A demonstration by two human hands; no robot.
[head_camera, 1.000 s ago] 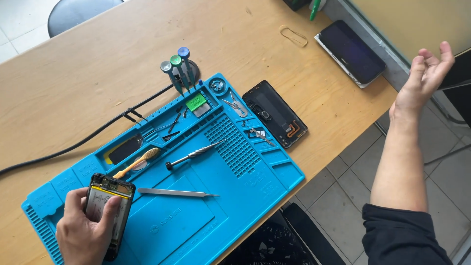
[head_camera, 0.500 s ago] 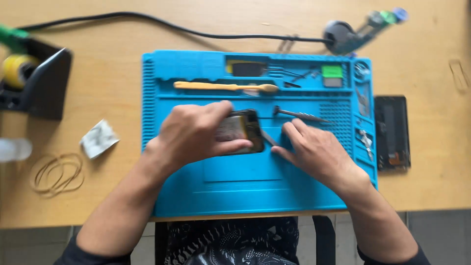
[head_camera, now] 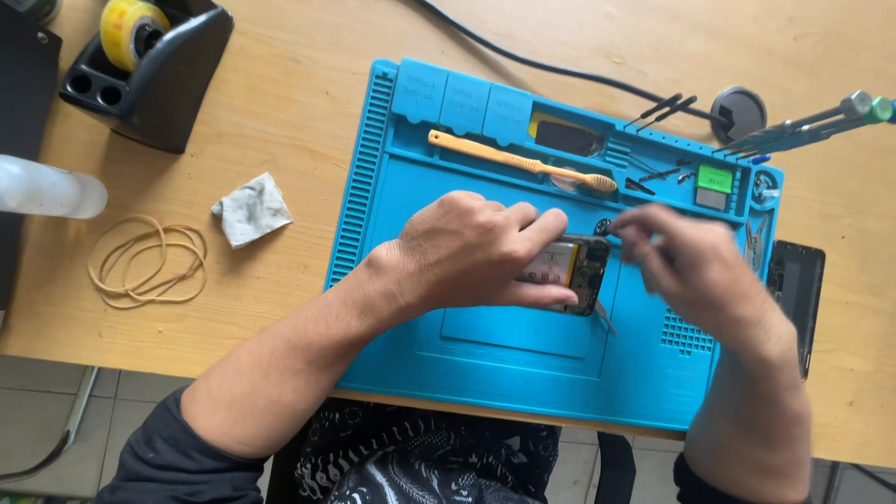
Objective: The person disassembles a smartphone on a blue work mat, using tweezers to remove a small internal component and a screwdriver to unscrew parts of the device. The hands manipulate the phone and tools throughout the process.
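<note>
My left hand (head_camera: 476,252) lies over an opened phone (head_camera: 574,271) on the blue repair mat (head_camera: 485,345), thumb under its near edge and fingers curled along the far edge, pinching it flat. My right hand (head_camera: 695,271) sits just beside the phone's right end; its fingers are bunched together, but motion blur hides whether they grip anything. A yellow toothbrush (head_camera: 518,161) rests in the mat's upper tray, and a dark phone panel (head_camera: 796,289) lies off the mat's right edge.
</note>
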